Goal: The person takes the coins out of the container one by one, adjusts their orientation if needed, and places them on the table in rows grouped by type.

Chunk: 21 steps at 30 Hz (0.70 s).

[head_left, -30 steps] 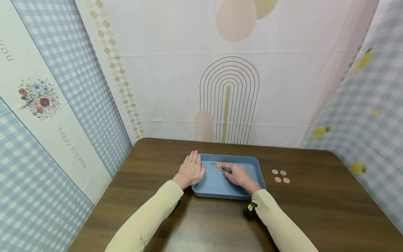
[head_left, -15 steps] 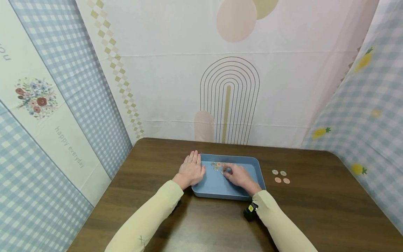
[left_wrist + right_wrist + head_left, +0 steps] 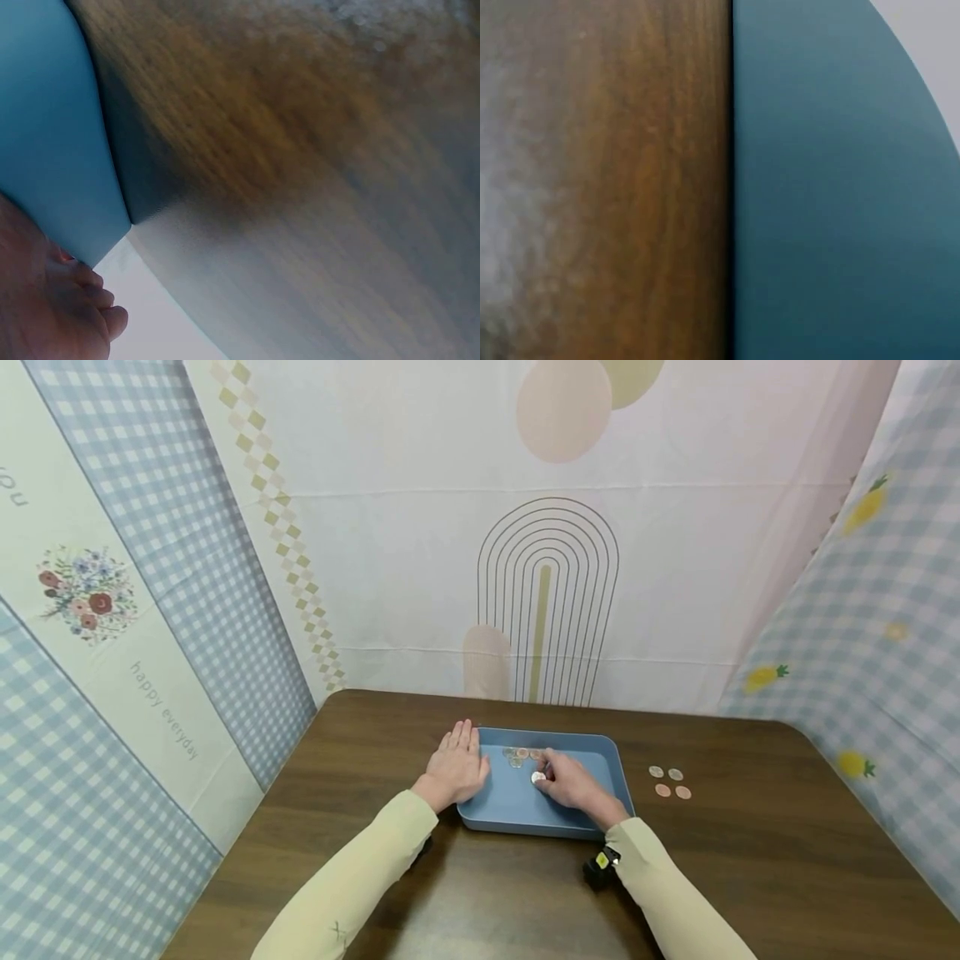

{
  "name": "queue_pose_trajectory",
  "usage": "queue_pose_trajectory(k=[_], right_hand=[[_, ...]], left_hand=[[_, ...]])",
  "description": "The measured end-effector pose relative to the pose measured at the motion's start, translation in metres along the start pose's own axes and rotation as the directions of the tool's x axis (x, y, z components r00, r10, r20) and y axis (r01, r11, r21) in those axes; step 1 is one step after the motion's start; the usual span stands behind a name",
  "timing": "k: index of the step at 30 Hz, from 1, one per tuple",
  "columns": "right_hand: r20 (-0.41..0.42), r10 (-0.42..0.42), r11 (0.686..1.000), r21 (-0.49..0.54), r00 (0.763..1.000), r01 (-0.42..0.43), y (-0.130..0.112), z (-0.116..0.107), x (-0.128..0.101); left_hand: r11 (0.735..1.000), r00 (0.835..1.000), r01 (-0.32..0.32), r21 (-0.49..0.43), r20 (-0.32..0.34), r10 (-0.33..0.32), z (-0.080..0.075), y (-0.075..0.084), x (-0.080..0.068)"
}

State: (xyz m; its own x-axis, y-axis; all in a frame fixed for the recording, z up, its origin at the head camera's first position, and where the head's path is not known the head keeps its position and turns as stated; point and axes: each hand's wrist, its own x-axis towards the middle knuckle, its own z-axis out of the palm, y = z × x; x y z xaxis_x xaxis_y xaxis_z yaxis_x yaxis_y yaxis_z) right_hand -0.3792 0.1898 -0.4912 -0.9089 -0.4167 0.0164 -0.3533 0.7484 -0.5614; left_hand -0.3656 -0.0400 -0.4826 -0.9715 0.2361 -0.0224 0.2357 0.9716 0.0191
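Observation:
A shallow blue tray (image 3: 517,802) lies on the table. My left hand (image 3: 453,767) rests along its left rim with fingers straight; in the left wrist view this hand (image 3: 64,315) shows at the tray's corner. Over the middle of the tray, my right hand (image 3: 568,779) pinches a silver coin (image 3: 538,777) between thumb and fingers. Just past those fingertips lie several other coins (image 3: 516,762), silver and copper, near the tray's back. Only the tray's outer wall (image 3: 840,195) and the table appear in the right wrist view; the hand itself is out of it.
Right of the tray, two silver coins (image 3: 656,772) and two copper coins (image 3: 662,791) lie on the dark wooden table (image 3: 480,893), set two by two. A printed cloth (image 3: 397,568) hangs behind the table, with checked cloth on both sides.
My right hand has drawn one silver coin away from the cluster, toward me and slightly right, and its fingers have closed on it. The left hand has stayed at the rim.

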Motion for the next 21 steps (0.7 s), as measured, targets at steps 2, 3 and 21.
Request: queue_pose_trajectory(k=[2, 3, 21], right_hand=[[0.004, -0.02, 1.0, 0.011, 1.0, 0.02, -0.001, -0.001, -0.001], [0.007, -0.03, 0.999, 0.02, 1.0, 0.03, -0.002, -0.001, -0.002], [0.033, -0.106, 0.994, 0.023, 0.994, 0.105, 0.003, -0.03, -0.029]], left_hand=[[1.0, 1.0, -0.001, 0.002, 0.002, 0.001, 0.001, -0.001, -0.001], [1.0, 1.0, -0.002, -0.001, 0.0, 0.002, 0.001, -0.001, -0.001], [1.0, 1.0, -0.024, -0.002, 0.0, 0.024, 0.001, -0.005, -0.009]])
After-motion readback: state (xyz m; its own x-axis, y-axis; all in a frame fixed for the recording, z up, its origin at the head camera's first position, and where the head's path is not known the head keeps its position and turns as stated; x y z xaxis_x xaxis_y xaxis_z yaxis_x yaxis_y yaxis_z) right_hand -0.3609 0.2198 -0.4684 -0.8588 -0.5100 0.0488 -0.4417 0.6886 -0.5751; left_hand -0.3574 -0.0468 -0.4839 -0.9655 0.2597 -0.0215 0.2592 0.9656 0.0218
